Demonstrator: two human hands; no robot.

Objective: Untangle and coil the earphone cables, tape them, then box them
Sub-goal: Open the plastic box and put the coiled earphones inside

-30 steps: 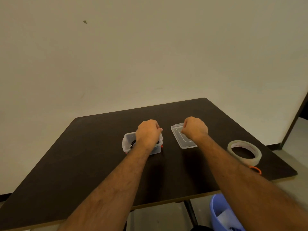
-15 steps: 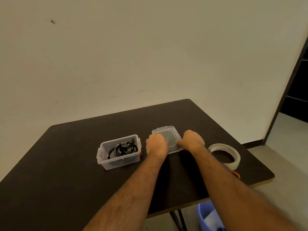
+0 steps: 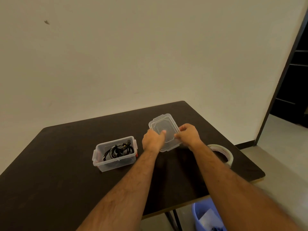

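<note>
Both hands' fingers are pinched on the clear lid [image 3: 164, 130], the left hand [image 3: 152, 139] at its near-left edge, the right hand [image 3: 188, 135] at its right edge, tilting it above the worktop [image 3: 50, 172]. Left of the fingers sits the open box [image 3: 115, 161] with the coiled black earphones [image 3: 119, 150] inside. To close it well, I'd level the lid, line up the corners, then press down evenly.
</note>
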